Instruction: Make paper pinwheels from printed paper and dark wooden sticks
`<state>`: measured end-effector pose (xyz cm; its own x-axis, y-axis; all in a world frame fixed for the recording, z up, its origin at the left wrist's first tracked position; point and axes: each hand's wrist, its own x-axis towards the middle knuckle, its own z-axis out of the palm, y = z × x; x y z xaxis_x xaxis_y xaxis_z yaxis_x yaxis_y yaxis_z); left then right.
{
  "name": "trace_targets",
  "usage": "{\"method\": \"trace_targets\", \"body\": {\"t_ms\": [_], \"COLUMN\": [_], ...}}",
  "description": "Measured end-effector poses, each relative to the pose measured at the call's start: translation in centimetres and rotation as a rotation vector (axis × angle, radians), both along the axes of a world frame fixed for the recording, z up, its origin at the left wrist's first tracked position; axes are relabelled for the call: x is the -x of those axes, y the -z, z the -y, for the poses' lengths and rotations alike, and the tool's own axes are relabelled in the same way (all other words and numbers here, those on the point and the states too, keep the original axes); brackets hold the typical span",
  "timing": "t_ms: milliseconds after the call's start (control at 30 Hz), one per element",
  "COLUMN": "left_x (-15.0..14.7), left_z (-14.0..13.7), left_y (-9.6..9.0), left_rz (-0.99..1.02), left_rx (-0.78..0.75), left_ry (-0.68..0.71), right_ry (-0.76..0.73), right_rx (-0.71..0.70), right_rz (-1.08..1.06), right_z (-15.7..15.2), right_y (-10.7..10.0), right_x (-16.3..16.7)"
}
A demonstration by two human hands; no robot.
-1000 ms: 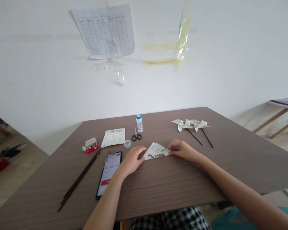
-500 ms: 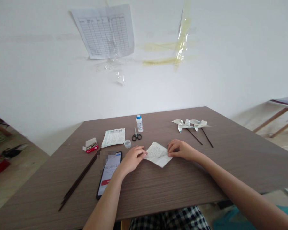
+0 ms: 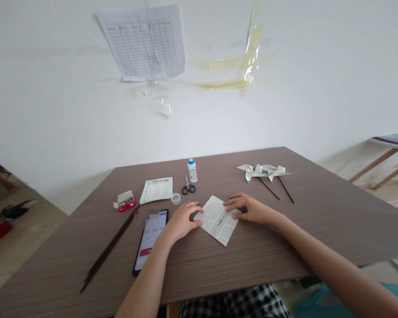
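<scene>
A square sheet of printed paper [image 3: 216, 217] lies flat on the table, turned like a diamond, with a grey band across its print. My left hand [image 3: 184, 218] is at its left corner, thumb and fingers apart and touching the edge. Over the right side of the sheet rests my right hand [image 3: 248, 208], its fingers spread and covering part of that corner. Beside my left forearm lies a phone [image 3: 149, 247] with a timer on its screen. Scissors [image 3: 188, 189] with black handles and a small clear round cap [image 3: 176, 199] lie beyond my left hand.
A white bottle [image 3: 192, 172] with a blue cap stands at the back. More folded printed paper [image 3: 157, 190], a small red box [image 3: 126, 202] and dark sticks [image 3: 109, 247] lie left. Two paper pinwheels [image 3: 263, 172] on sticks lie at the back right.
The paper's raised or folded near part now lies opened out flat, reaching closer to me. My right hand's fingers have gone from pinching the right corner to spreading over it; my left thumb has shifted downward.
</scene>
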<state>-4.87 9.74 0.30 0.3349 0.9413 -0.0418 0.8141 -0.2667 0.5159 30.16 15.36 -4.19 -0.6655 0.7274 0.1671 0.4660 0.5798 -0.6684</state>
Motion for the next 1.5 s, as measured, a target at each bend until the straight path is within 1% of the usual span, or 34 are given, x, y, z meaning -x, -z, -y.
{"method": "trace_targets", "body": {"t_ms": [100, 233, 367, 500, 700, 967, 1100, 1267, 1500], "left_x": [-0.4, -0.7, -0.6, -0.7, -1.0, -0.5, -0.8, -0.8, -0.6], "left_z": [0.2, 0.3, 0.3, 0.3, 0.5, 0.0, 0.3, 0.3, 0.1], "left_y": [0.0, 0.2, 0.6, 0.7, 0.8, 2.1, 1.6, 1.1, 1.6], "left_rz": [-0.037, -0.038, -0.006, -0.018, -0.065, -0.090, -0.108, -0.056, -0.059], "left_rx": [-0.025, -0.075, -0.072, -0.077, -0.060, -0.121, -0.102, -0.099, -0.088], "left_ry": [0.001, -0.021, -0.018, -0.031, -0.040, -0.038, -0.027, 0.030, 0.042], "right_ry": [0.016, 0.049, 0.069, 0.084, 0.049, 0.032, -0.031, -0.117, -0.030], "right_rx": [-0.031, -0.113, -0.182, -0.256, -0.319, -0.286, -0.283, -0.245, -0.168], "right_rz": [0.038, 0.116, 0.147, 0.189, 0.196, 0.191, 0.204, 0.169, 0.140], "right_z": [0.4, 1.0, 1.7, 2.2, 2.8, 2.9, 3.2, 3.3, 2.5], "right_y": [-0.5, -1.3, -1.9, -2.3, -2.5, -1.7, -2.1, -2.6, -2.3], "right_x": [0.2, 0.6, 0.9, 1.4, 1.7, 1.7, 2.0, 2.3, 1.5]}}
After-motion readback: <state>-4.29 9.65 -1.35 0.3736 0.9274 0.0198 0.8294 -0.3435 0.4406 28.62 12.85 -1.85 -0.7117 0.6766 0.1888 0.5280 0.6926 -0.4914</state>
